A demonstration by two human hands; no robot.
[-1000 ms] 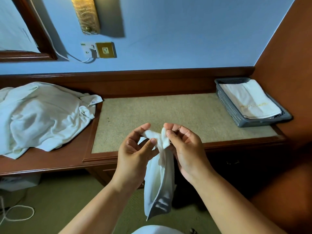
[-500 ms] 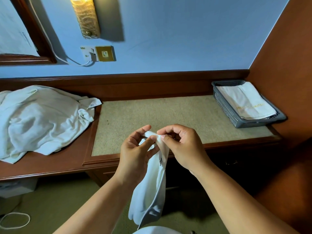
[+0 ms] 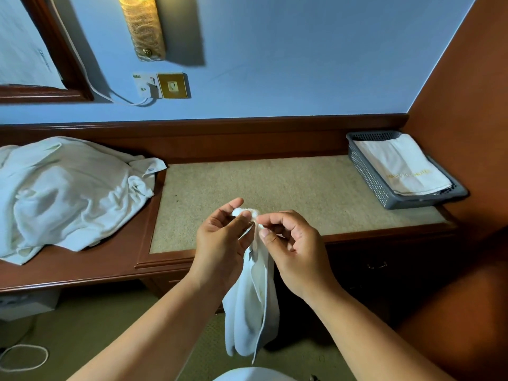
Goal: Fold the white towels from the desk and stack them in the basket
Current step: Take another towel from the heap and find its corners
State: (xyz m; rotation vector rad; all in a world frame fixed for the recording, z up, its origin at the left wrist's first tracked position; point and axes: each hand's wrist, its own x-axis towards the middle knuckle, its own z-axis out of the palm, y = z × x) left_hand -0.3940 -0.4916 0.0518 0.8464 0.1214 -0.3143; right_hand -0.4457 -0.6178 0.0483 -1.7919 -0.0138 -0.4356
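Observation:
A small white towel [image 3: 251, 312] hangs limp in front of the desk edge. My left hand [image 3: 222, 243] and my right hand [image 3: 291, 243] both pinch its top edge, fingertips close together above the beige desk pad [image 3: 275, 185]. A heap of unfolded white towels [image 3: 68, 193] lies on the left part of the desk. The grey perforated basket [image 3: 365, 171] stands at the desk's far right corner, with a folded white towel [image 3: 404, 166] bearing gold lettering inside it.
A brown wooden panel [image 3: 467, 133] rises right beside the basket. A wall lamp [image 3: 143, 28] and a socket [image 3: 162, 85] with a white cable hang on the blue wall. A looped white cord [image 3: 24, 357] lies on the carpet at lower left.
My fingers have shifted along the towel's top edge, and the hanging cloth has swung slightly. The view has tilted down and to the right a little.

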